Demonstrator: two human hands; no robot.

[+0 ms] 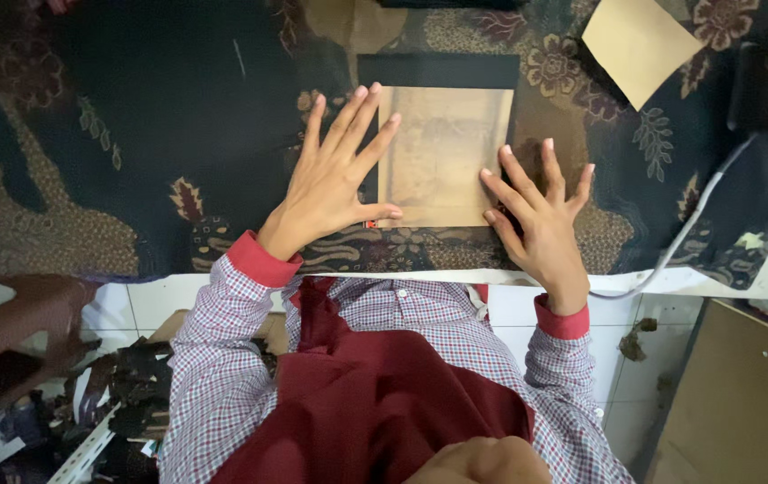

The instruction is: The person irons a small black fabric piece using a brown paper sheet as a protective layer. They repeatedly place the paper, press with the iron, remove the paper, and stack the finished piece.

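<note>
I see a broad worktop (133,108) draped in dark batik cloth with brown floral patterns, filling the upper half of the view. Below its near edge lies a white tiled floor (509,314), with a brown cardboard panel (742,403) at the lower right and a heap of dark fabric scraps (124,394) at the lower left.

At the centre of the worktop lies a flat rectangular tan cardboard sheet (442,152), resting on a black rectangular backing piece (438,70) that shows as a band along its far edge. The tan sheet is only a little longer than it is wide, and its long axis runs away from me, near edge toward the body and far edge toward the black band; its sides sit square to the worktop edge.

A smaller tan paper square (639,45) lies turned diamond-wise at the upper right, well apart from the sheet. A thin white cable (689,229) curves across the right side of the cloth.

My left hand (334,179) lies flat, fingers spread wide, pressing on the sheet's left edge with the thumb along its near corner. My right hand (541,215) is also flat and splayed, fingertips touching the sheet's lower right corner. Neither hand grips anything.
</note>
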